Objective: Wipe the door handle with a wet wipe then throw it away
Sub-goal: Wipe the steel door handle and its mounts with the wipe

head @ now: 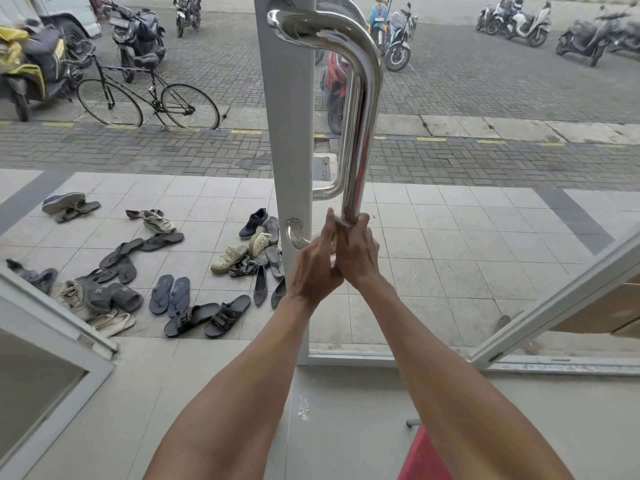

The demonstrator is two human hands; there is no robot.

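A long chrome door handle (367, 98) runs down the edge of a white-framed glass door (287, 133). My right hand (356, 251) is wrapped around the handle's lower end, just above its bottom bend. A thin pale sliver at the top of that fist may be the wet wipe (341, 222); the rest is hidden. My left hand (313, 268) presses against the right one from the left, fingers pointing up, covering the handle's lower bend. What the left hand holds is hidden. The handle's round lower mount (294, 232) shows just left of my hands.
Several sandals and shoes (194, 306) lie on the tiled porch outside to the left. A bicycle (145, 98) and parked motorbikes (519, 22) stand on the paving beyond. Another door frame (52, 323) is at lower left, and a slanted frame (554, 306) at right.
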